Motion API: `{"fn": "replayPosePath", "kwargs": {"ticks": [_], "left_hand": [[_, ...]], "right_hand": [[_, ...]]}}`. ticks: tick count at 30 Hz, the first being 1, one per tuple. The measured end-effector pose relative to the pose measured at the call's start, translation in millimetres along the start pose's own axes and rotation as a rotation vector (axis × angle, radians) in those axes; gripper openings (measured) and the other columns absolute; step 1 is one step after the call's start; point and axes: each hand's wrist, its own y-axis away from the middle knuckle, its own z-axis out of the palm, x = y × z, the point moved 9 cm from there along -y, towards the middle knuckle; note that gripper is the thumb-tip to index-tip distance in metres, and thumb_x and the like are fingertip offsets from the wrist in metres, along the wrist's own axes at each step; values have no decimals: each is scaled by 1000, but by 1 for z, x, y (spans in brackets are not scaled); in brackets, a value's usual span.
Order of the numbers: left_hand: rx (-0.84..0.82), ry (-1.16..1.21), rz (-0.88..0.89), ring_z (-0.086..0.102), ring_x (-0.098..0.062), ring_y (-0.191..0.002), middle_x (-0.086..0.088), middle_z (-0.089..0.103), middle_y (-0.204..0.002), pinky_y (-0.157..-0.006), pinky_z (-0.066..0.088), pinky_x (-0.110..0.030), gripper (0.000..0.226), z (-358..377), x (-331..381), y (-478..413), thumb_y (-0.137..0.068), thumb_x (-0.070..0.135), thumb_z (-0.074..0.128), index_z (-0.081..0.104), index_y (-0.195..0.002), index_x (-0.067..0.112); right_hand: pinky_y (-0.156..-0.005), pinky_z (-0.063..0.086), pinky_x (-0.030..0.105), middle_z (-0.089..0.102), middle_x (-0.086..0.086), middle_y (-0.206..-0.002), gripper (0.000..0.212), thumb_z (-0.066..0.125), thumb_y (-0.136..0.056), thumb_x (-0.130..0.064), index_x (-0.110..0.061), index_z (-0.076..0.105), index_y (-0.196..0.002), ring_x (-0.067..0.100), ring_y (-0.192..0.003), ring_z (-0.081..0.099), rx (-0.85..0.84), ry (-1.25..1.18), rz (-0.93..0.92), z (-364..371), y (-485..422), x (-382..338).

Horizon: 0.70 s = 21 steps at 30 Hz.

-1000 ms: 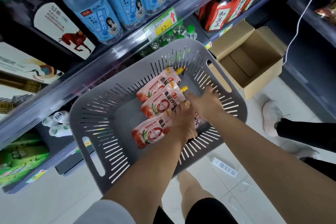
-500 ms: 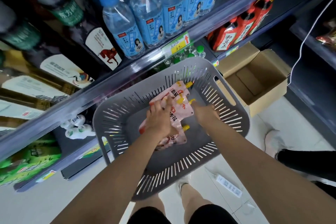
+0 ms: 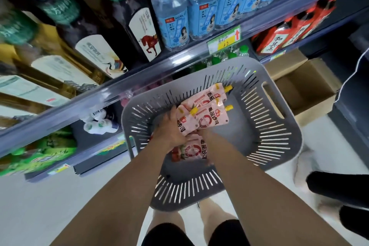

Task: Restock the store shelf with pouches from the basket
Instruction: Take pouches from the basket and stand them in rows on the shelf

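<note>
Change since a second ago: the pouches (image 3: 207, 118) lay in a spread row on the floor of the basket (image 3: 267, 138), now they are bunched into one overlapped fan toward the basket's shelf side, yellow spouts pointing at its far-right corner. One more pouch sits under the fan, nearer the person. Left hand (image 3: 169, 130) has come over from the right ends to the left edge of the bunch, fingers curled over it, gripping. Right hand (image 3: 205, 138) is tucked under the bunch from the near side, mostly hidden, so cannot tell if it clamps or just supports. Reads as gather step done, lift about to start; nothing is on the shelf yet. Edges: the shelf rail (image 3: 139, 78) overhangs just beyond the basket's left rim, with water bottles (image 3: 169, 16) standing right behind it, so straight up-and-left is tight. The slotted basket wall could catch a spout on the way out. Right of the basket is an open cardboard box (image 3: 305, 86); near-right is another person's leg (image 3: 329, 187). Freest room is straight up over the basket, toward the person.
</note>
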Motion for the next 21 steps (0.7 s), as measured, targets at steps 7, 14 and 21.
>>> {"fn": "replayPosePath", "kwargs": {"ticks": [7,14,21], "left_hand": [[-147,71,-188,30,-34,-136,-12,27,-151,-109,32,-45,119,9,-32,2,-61,40,78,4,-152,20],[-123,20,-132,28,-32,-136,-12,29,-150,-110,28,-45,112,3,-24,-2,-63,41,76,10,-150,17],[-168,22,-119,32,-28,-135,-8,31,-149,-110,30,-47,117,5,-16,-9,-57,46,77,11,-150,19]], "right_hand": [[-56,42,34,63,16,-80,39,49,-95,-36,0,55,-109,29,-71,61,-102,-544,130,43,-4,26],[-97,40,42,42,20,-144,56,48,-95,-36,-7,39,-142,36,-131,42,-30,-730,102,53,-27,30],[-96,42,46,32,18,-136,116,77,-59,-55,-14,10,-144,37,-123,43,527,-253,155,-3,-8,38]]}}
